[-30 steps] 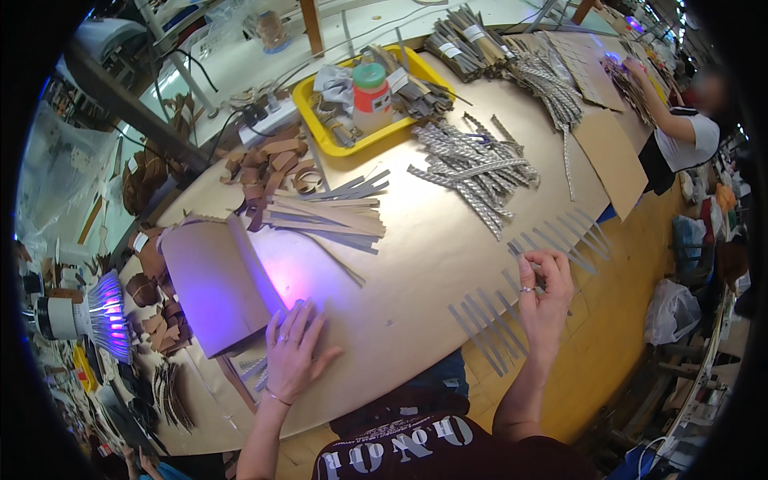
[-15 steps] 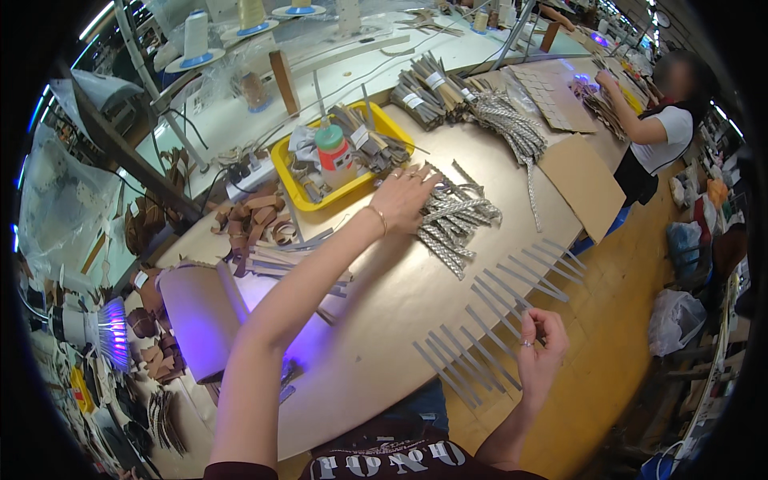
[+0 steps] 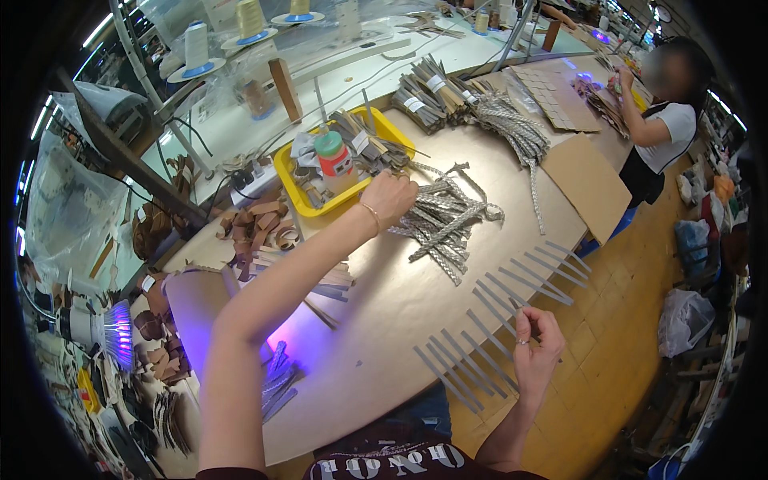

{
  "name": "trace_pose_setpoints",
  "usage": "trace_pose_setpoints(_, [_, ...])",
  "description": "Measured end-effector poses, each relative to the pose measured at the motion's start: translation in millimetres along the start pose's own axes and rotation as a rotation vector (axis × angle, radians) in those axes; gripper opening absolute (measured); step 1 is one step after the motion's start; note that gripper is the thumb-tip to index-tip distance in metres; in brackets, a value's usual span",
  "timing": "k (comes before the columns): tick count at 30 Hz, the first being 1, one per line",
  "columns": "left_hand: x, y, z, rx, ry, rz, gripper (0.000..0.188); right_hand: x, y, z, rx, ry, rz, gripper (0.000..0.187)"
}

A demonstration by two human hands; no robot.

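My left hand point(image 3: 390, 198) is closed at the left end of a loose pile of silvery-grey braided straps point(image 3: 448, 220), its fingers curled over a braided strap. Beside that hand stands a yellow tray point(image 3: 320, 210) holding a red bottle with a green cap point(image 3: 334, 156) and bundles of strips. My right hand point(image 3: 538, 340) is pinched closed around a thin, dark, stick-like thing whose kind I cannot make out. Just by its fingertips, a row of narrow grey strips point(image 3: 472, 352) lies along the table's near right edge, with ends jutting past it.
Bundled strips point(image 3: 420, 104) and a braided hank point(image 3: 512, 124) lie at the back, near a cardboard sheet point(image 3: 588, 180). Brown leather scraps point(image 3: 256, 224) and a glowing violet lamp point(image 3: 118, 334) are on the left. A co-worker point(image 3: 668, 120) handles pieces at the far right.
My left hand has drawn back to the left, and the braided straps have shifted and spread. My right hand has stayed nearly in place, still pinched.
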State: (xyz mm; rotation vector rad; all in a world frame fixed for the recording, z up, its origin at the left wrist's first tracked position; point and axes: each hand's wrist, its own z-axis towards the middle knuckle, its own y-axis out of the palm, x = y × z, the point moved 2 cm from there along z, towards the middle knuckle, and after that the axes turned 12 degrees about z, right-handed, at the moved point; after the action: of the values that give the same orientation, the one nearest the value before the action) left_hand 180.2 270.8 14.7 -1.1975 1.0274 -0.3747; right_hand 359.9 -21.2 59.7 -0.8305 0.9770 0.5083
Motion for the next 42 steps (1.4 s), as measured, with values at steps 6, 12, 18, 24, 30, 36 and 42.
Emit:
trace_pose_setpoints(6, [-45,-39,-20,-0.329,-0.040,-0.230,0.027,-1,6,-3,-0.051,0.023,-0.006,0.013])
trace_pose_setpoints(12, [-71,-63,-76,-0.310,-0.155,-0.432,0.030,1,13,-9,-0.113,-0.003,0.035,0.012])
trace_pose_setpoints(18, [51,-67,-212,-0.273,-0.403,-0.733,0.028,-11,36,-16,-0.510,0.115,0.153,0.009])
trace_pose_setpoints(24, [92,-46,-242,-0.114,-0.697,-0.692,0.076,-36,76,-27,-0.830,-0.030,0.046,0.007])
trace_pose_setpoints(30, [110,-49,-277,-0.015,-0.728,-0.635,0.070,-47,90,-39,-0.884,-0.091,-0.138,0.008])
trace_pose_setpoints(36, [126,-32,-282,0.130,-0.767,-0.455,0.037,-49,99,-46,-0.939,-0.077,-0.246,0.008])
trace_pose_setpoints(42, [132,-36,-283,0.262,-0.820,-0.512,0.019,-54,103,-45,-0.925,-0.135,-0.247,0.008])
